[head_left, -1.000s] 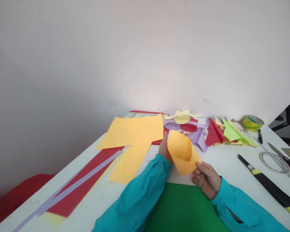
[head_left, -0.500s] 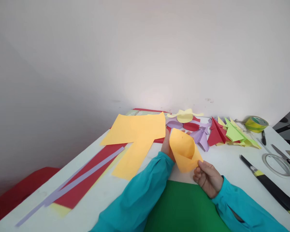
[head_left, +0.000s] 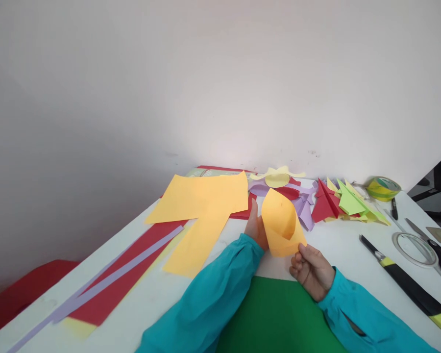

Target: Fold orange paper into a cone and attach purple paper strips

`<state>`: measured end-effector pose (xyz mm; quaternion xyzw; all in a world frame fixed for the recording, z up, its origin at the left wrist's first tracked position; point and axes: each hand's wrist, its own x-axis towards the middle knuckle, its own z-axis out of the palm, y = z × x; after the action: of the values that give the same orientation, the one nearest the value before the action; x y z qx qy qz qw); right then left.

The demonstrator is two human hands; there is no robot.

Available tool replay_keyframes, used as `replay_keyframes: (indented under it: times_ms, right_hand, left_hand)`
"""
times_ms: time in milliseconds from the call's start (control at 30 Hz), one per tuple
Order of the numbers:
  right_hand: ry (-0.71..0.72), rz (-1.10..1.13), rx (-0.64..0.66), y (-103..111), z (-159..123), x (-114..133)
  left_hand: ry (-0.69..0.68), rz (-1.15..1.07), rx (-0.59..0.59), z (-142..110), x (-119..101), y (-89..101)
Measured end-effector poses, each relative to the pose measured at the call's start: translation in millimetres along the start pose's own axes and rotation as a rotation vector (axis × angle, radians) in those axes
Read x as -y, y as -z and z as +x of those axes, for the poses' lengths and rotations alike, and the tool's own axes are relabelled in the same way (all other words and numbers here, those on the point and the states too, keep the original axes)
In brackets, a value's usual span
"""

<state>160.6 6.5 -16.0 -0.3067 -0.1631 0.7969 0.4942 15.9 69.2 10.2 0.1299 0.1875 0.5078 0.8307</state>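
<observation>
Both my hands hold a curled piece of orange paper (head_left: pixel 281 223) just above the white table (head_left: pixel 345 240). My left hand (head_left: pixel 255 226) is behind its left side, thumb up, fingers hidden by the paper. My right hand (head_left: pixel 311 269) pinches the lower right corner with curled fingers. The paper is rolled into a cone-like pocket, its opening facing me. A green sheet (head_left: pixel 279 316) lies under my teal-sleeved forearms.
A large cut orange sheet (head_left: pixel 202 206) lies to the left, over red paper (head_left: pixel 125 279) and a lilac strip (head_left: pixel 95 291). Folded red, lilac and lime shapes (head_left: pixel 334 203) line the wall. At the right are a tape roll (head_left: pixel 384 186), clear tape ring (head_left: pixel 413 242), scissors (head_left: pixel 435 247) and a cutter (head_left: pixel 407 282).
The orange cone has been turned more upright and drawn a little tighter between my hands. My view has shifted slightly; the hands stay in the same place.
</observation>
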Motion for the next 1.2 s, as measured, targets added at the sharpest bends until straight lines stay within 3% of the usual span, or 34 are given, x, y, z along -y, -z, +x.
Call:
replay_keyframes:
  times_ms: [167,333,400,633,800,933,1200]
  right_hand:
    - [0.002,0.039,-0.01,0,1,0]
    - [0.013,0.101,-0.038,1,2,3]
    - [0.039,0.126,-0.057,1,3,7]
    - [0.146,0.171,-0.093,2,10,24]
    - [0.192,0.162,-0.092,5,12,28]
    - [0.177,0.071,0.002,7,12,26]
    - [0.19,0.0,0.034,4,10,23]
  left_hand:
    - [-0.006,0.028,-0.022,1,3,1.2]
    - [-0.018,0.034,0.082,-1,5,-4.8]
    - [-0.028,0.059,0.063,-2,8,-7.4]
    - [-0.355,0.183,-0.434,-2,35,-15.9]
    - [-0.202,0.214,-0.28,-13,59,-19.8]
    - [-0.054,0.197,-0.266,-16,66,-21.7]
    - [-0.049,0.123,-0.24,-12,63,-17.2]
